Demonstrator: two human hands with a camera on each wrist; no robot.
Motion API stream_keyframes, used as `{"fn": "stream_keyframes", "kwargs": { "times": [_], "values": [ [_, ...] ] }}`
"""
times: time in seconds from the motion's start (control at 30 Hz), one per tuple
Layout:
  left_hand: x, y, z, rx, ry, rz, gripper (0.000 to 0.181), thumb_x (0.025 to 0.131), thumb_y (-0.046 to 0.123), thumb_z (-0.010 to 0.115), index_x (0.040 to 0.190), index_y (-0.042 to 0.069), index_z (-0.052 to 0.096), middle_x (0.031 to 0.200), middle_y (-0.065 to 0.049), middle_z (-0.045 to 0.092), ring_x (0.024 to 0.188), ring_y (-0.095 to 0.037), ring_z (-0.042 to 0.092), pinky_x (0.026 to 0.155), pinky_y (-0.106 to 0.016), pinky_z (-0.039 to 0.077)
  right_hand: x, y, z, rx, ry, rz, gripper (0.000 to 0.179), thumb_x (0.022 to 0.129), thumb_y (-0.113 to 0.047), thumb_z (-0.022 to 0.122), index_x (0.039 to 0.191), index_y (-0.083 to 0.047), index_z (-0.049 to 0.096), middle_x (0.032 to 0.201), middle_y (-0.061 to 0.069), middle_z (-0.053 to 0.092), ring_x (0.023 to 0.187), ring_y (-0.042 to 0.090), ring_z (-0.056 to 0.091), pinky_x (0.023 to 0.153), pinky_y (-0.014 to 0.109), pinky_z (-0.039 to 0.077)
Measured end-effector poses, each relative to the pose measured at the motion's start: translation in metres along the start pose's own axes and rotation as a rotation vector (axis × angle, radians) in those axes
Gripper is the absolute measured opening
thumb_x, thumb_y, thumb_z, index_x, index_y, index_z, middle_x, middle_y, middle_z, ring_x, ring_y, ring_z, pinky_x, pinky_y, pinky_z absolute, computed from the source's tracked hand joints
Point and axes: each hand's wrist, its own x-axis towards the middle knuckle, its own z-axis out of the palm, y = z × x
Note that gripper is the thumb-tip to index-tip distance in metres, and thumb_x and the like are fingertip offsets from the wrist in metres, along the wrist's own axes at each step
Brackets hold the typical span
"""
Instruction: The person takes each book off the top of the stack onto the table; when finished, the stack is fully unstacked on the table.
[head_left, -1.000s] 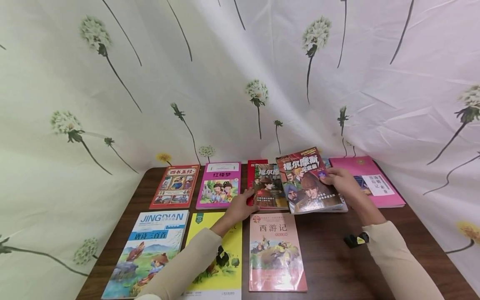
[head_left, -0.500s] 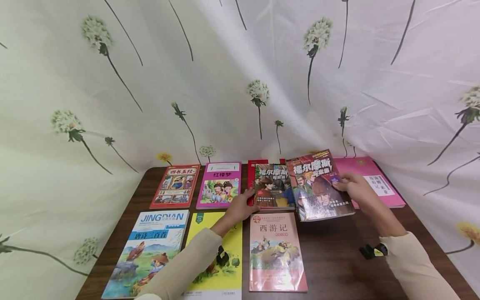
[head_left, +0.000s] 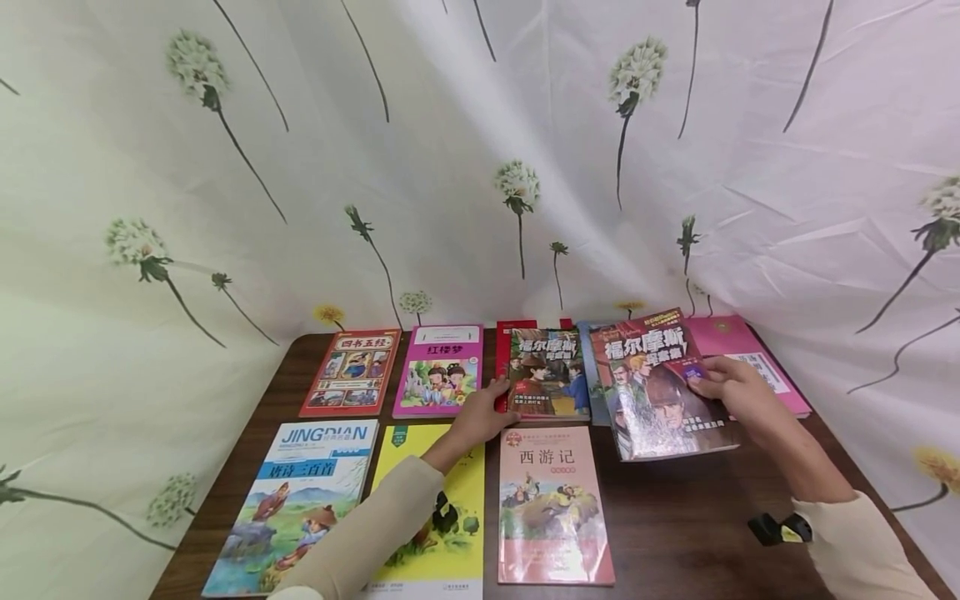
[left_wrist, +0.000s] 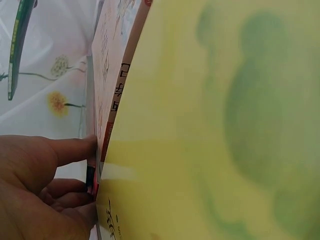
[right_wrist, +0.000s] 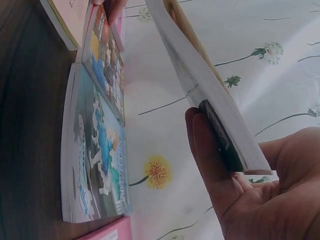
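Observation:
In the head view my right hand (head_left: 738, 392) pinches a Sherlock Holmes paperback (head_left: 656, 392) at its right edge, thumb on the cover. The right wrist view shows this paperback (right_wrist: 210, 85) raised off the table, fingers beneath. My left hand (head_left: 476, 417) touches the left edge of a second Sherlock Holmes paperback (head_left: 550, 375), which lies over a red book (head_left: 513, 327). Its fingers look mostly straight in the left wrist view. A blue-covered book (right_wrist: 102, 155) lies beside that second paperback, mostly hidden from the head view by the raised one.
A pink book (head_left: 723, 333) lies at the back right. Red (head_left: 350, 375) and magenta (head_left: 438, 371) books lie at the back left. Blue-and-white (head_left: 292, 508), yellow (head_left: 431, 542) and pale pink (head_left: 555, 508) books make up the front row. A flowered cloth (head_left: 450, 167) hangs behind the table.
My right hand has moved right and toward me with the raised paperback, uncovering the second paperback and a strip of the blue book. The left hand has stayed in place.

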Motion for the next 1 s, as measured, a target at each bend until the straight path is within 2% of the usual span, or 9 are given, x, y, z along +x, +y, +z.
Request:
{"fn": "stream_keyframes", "kwargs": {
  "times": [0.2, 0.4, 0.53, 0.67, 0.73, 0.8, 0.9, 1.0],
  "values": [
    [-0.001, 0.000, 0.000, -0.004, -0.012, -0.006, 0.070, 0.101, 0.018, 0.075, 0.161, 0.001, 0.044, 0.172, -0.018, 0.034, 0.161, -0.040, 0.028, 0.124, -0.058, 0.039, -0.012, 0.004, -0.005, 0.016, -0.015, 0.015, 0.047, 0.112, -0.020, 0.052, 0.142, 0.016, 0.047, 0.103, 0.012, 0.070, 0.081, 0.011, 0.065, 0.069, 0.028, 0.057],
    [-0.001, 0.001, 0.000, -0.006, -0.009, -0.015, 0.069, 0.101, 0.018, 0.075, 0.161, 0.002, 0.044, 0.172, -0.017, 0.034, 0.162, -0.039, 0.028, 0.124, -0.057, 0.039, -0.024, 0.007, -0.010, -0.014, -0.025, 0.053, 0.054, 0.112, -0.022, 0.051, 0.148, 0.018, 0.040, 0.113, 0.022, 0.068, 0.085, 0.011, 0.065, 0.070, 0.028, 0.056],
    [-0.001, 0.001, 0.000, -0.005, -0.002, -0.017, 0.069, 0.101, 0.018, 0.075, 0.161, 0.002, 0.044, 0.172, -0.016, 0.034, 0.162, -0.038, 0.028, 0.124, -0.056, 0.039, -0.031, 0.012, -0.012, -0.057, -0.007, 0.052, 0.055, 0.112, -0.024, 0.052, 0.146, 0.017, 0.042, 0.119, 0.027, 0.066, 0.088, 0.011, 0.063, 0.072, 0.025, 0.052],
    [-0.001, 0.000, 0.001, 0.006, 0.008, -0.008, 0.068, 0.100, 0.019, 0.076, 0.159, 0.001, 0.047, 0.171, -0.017, 0.037, 0.160, -0.040, 0.031, 0.124, -0.056, 0.040, -0.039, 0.018, -0.013, -0.099, -0.009, 0.045, 0.061, 0.112, -0.025, 0.054, 0.150, 0.020, 0.038, 0.134, 0.040, 0.058, 0.094, 0.010, 0.061, 0.075, 0.021, 0.050],
    [-0.001, 0.000, 0.001, 0.010, 0.010, -0.004, 0.068, 0.100, 0.018, 0.076, 0.159, 0.000, 0.047, 0.170, -0.017, 0.038, 0.160, -0.040, 0.032, 0.123, -0.057, 0.040, -0.041, 0.021, -0.014, -0.105, -0.021, 0.044, 0.064, 0.112, -0.024, 0.053, 0.151, 0.023, 0.034, 0.136, 0.041, 0.057, 0.094, 0.009, 0.062, 0.075, 0.020, 0.051],
    [-0.001, 0.000, 0.001, 0.010, 0.008, -0.003, 0.068, 0.100, 0.018, 0.076, 0.159, 0.000, 0.047, 0.170, -0.018, 0.038, 0.160, -0.040, 0.032, 0.123, -0.057, 0.040, -0.045, 0.024, -0.012, -0.085, -0.036, 0.040, 0.057, 0.111, -0.019, 0.054, 0.146, 0.024, 0.040, 0.123, 0.037, 0.067, 0.088, 0.009, 0.065, 0.073, 0.022, 0.054],
    [-0.001, 0.000, 0.001, 0.015, 0.007, 0.000, 0.068, 0.100, 0.018, 0.076, 0.159, 0.000, 0.047, 0.170, -0.018, 0.038, 0.160, -0.040, 0.031, 0.123, -0.057, 0.041, -0.051, 0.031, -0.009, -0.055, -0.045, 0.043, 0.046, 0.110, -0.014, 0.055, 0.137, 0.023, 0.047, 0.101, 0.017, 0.074, 0.080, 0.009, 0.067, 0.070, 0.027, 0.056],
    [-0.001, 0.001, 0.001, 0.017, 0.004, -0.001, 0.068, 0.100, 0.018, 0.076, 0.159, -0.001, 0.046, 0.170, -0.019, 0.037, 0.160, -0.040, 0.031, 0.122, -0.057, 0.041, -0.057, 0.038, -0.007, -0.060, -0.044, 0.074, 0.042, 0.109, -0.015, 0.056, 0.134, 0.019, 0.049, 0.099, 0.010, 0.074, 0.079, 0.008, 0.066, 0.069, 0.027, 0.055]
  ]
}}
